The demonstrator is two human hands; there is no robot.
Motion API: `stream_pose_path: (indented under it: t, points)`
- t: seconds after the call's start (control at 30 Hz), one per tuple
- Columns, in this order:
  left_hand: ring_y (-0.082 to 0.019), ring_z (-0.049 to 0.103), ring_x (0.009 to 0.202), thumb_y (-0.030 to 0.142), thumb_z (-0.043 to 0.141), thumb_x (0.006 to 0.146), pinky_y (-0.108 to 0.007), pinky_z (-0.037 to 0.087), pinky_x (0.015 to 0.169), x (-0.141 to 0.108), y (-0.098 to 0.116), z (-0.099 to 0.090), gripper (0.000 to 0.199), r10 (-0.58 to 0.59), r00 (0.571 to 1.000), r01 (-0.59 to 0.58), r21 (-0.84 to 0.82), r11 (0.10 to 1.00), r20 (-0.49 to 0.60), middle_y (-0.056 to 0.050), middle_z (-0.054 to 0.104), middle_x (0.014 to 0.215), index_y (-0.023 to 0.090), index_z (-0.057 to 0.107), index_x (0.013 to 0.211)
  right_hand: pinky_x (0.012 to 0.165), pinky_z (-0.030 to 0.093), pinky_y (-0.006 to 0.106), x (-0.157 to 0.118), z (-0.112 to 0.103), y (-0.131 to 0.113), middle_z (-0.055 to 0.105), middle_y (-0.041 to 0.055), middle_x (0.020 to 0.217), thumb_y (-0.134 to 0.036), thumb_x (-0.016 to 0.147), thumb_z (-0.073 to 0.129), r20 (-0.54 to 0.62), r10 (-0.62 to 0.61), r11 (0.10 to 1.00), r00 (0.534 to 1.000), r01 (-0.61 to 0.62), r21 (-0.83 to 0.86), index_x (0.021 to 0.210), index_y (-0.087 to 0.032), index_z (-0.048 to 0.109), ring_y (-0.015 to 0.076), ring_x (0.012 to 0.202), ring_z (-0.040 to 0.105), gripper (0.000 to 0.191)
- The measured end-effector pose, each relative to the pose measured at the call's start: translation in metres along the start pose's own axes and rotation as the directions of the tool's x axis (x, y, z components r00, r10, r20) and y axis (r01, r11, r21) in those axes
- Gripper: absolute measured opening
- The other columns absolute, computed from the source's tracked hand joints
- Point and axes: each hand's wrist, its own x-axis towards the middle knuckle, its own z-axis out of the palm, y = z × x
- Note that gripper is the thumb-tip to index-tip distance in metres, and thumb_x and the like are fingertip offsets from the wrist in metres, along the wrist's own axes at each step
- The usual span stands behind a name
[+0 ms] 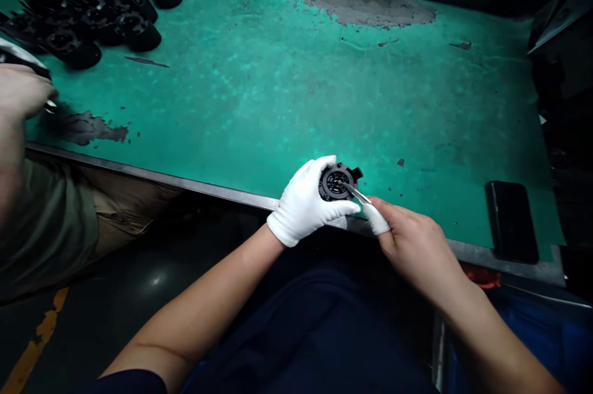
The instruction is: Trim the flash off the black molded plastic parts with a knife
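Observation:
My left hand [306,201], in a white glove, is closed around the side of a round black plastic part [337,183] at the table's front edge. The part's face, with rings and slots, is turned up, and a small tab sticks out at its upper right. My right hand [410,227] is bare except for a white cover on the thumb. It grips a slim metal tool [359,194] that looks like tweezers or a blade. The tool's tip reaches the middle of the black part.
Many black cylindrical parts [139,29] stand crowded at the back left of the green table [259,104]. A black phone-like slab [512,221] lies at the right front corner. At the left edge, another person's hand [23,94] holds something dark.

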Motion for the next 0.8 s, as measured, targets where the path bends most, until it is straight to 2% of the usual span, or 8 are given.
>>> stream_pose_path:
  t: [0.13,0.2,0.3,0.37,0.6,0.8]
  points:
    - [-0.032,0.063,0.124,0.067,0.087,0.062,-0.046,0.049,0.111,-0.002,0.0,0.004,0.095,-0.001,0.998,0.002,0.02,1.0,-0.06,-0.014,0.064,0.133,0.018,0.052,0.135,0.082,0.061,0.039,-0.009,0.007,-0.01,0.075,0.0106,0.123,-0.017,0.094,0.05,0.02,0.009,0.998,1.0,-0.01,0.063,0.129,-0.019,0.067,0.0286,0.101,0.075,0.039]
    - [-0.032,0.064,0.123,0.066,0.088,0.061,-0.047,0.049,0.11,-0.002,0.0,0.006,0.095,-0.002,0.997,0.004,0.021,1.0,-0.075,-0.014,0.064,0.132,0.019,0.052,0.134,0.085,0.06,0.039,-0.012,0.006,-0.01,0.075,0.0095,0.122,-0.019,0.096,0.05,0.004,0.043,0.988,0.999,-0.043,0.151,0.128,-0.02,0.068,0.0275,0.104,0.074,0.037]
    - [-0.031,0.064,0.123,0.065,0.087,0.062,-0.046,0.05,0.109,-0.005,0.001,0.01,0.092,-0.004,0.993,0.006,0.012,1.0,-0.117,-0.014,0.064,0.131,0.019,0.052,0.133,0.093,0.057,0.035,-0.009,0.001,-0.002,0.073,0.0054,0.128,-0.029,0.1,0.051,-0.022,0.106,0.943,0.994,-0.094,0.32,0.132,-0.027,0.066,0.0241,0.112,0.07,0.035]
    - [-0.031,0.064,0.122,0.065,0.087,0.063,-0.046,0.05,0.109,-0.006,0.001,0.012,0.09,0.002,0.988,-0.001,0.008,1.0,-0.153,-0.014,0.063,0.131,0.019,0.051,0.131,0.094,0.055,0.035,-0.003,-0.003,0.007,0.072,0.0038,0.129,-0.037,0.102,0.05,-0.011,0.129,0.929,0.992,-0.117,0.35,0.134,-0.031,0.065,0.0231,0.114,0.069,0.036]
    - [-0.03,0.063,0.122,0.062,0.088,0.065,-0.047,0.051,0.108,-0.008,0.0,0.014,0.085,0.019,0.987,-0.017,0.011,1.0,-0.16,-0.014,0.062,0.131,0.02,0.05,0.128,0.083,0.051,0.034,0.028,-0.007,0.019,0.076,0.0033,0.105,-0.043,0.103,0.048,0.042,0.045,0.987,0.998,-0.051,0.153,0.128,-0.031,0.071,0.0229,0.1,0.069,0.036]
    - [-0.031,0.061,0.126,0.059,0.088,0.067,-0.049,0.049,0.112,-0.008,-0.001,0.016,0.079,0.016,0.986,-0.018,-0.008,1.0,-0.163,-0.014,0.061,0.133,0.02,0.051,0.124,0.074,0.046,0.033,0.031,-0.007,0.019,0.075,0.0035,0.094,-0.044,0.103,0.047,0.014,-0.043,0.999,0.999,0.043,0.002,0.129,-0.029,0.07,0.0222,0.093,0.069,0.037]
